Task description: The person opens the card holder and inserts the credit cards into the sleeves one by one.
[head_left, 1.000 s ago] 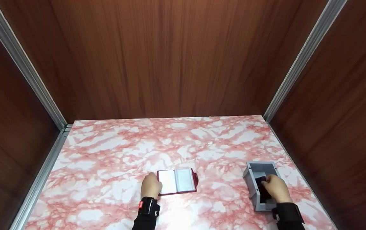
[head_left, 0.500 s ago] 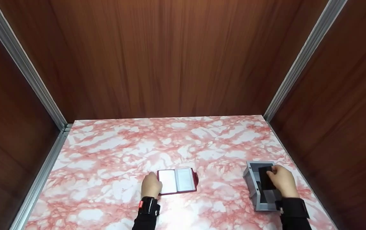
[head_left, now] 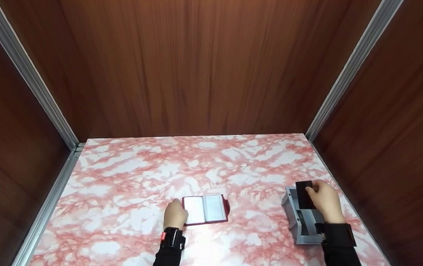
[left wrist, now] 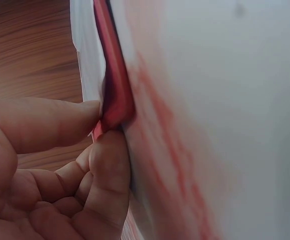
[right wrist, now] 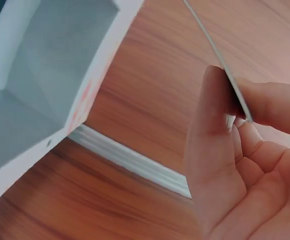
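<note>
A red card holder [head_left: 213, 208] lies open on the table, with a white page on its left and a clear sleeve on its right. My left hand [head_left: 175, 214] pinches its left edge; in the left wrist view the thumb presses the page and the fingers sit beneath the red cover [left wrist: 116, 75]. My right hand [head_left: 325, 199] pinches a thin black card [head_left: 305, 195] between thumb and fingers, raised over the grey box [head_left: 292, 212]. Seen edge-on in the right wrist view, the card [right wrist: 220, 60] is a narrow strip. Something dark [head_left: 302, 223] shows inside the box.
Red-and-white marbled tabletop [head_left: 148, 177] spreads around both items. Brown wood-grain panels [head_left: 196, 66] rise at the back and both sides, joined by metal rails [head_left: 351, 70]. The grey box stands near the right side panel.
My right hand has lifted the black card up out of the grey box to above its far end. The left hand and the card holder have stayed in place.
</note>
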Available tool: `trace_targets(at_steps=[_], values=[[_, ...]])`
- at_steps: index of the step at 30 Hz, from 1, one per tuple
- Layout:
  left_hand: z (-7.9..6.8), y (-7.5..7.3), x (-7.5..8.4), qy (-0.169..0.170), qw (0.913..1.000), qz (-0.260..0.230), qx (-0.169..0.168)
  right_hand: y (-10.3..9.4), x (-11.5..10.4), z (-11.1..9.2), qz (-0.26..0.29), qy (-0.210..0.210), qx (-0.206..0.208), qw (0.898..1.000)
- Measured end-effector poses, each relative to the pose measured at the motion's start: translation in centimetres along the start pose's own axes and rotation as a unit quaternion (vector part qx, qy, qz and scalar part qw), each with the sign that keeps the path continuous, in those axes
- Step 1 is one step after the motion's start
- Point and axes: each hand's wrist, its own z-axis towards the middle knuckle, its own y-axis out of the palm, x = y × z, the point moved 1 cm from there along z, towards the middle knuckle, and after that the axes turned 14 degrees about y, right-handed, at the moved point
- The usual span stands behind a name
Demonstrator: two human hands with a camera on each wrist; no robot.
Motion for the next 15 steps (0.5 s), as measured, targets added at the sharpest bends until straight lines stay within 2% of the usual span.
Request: trace_targets(at_steps=[8,15], values=[[-0.1,-0.1,-0.1,-0.001,1.0,0.0,-0.003,1.6,-3.0,-1.0,0.028,-0.026,-0.034,0.999],[0.0,0.0,0.0,0.001,1.0,-0.002,-0.003,4.4,-5.9,-1.0,0.048,-0.064,-0.026,0.996]])
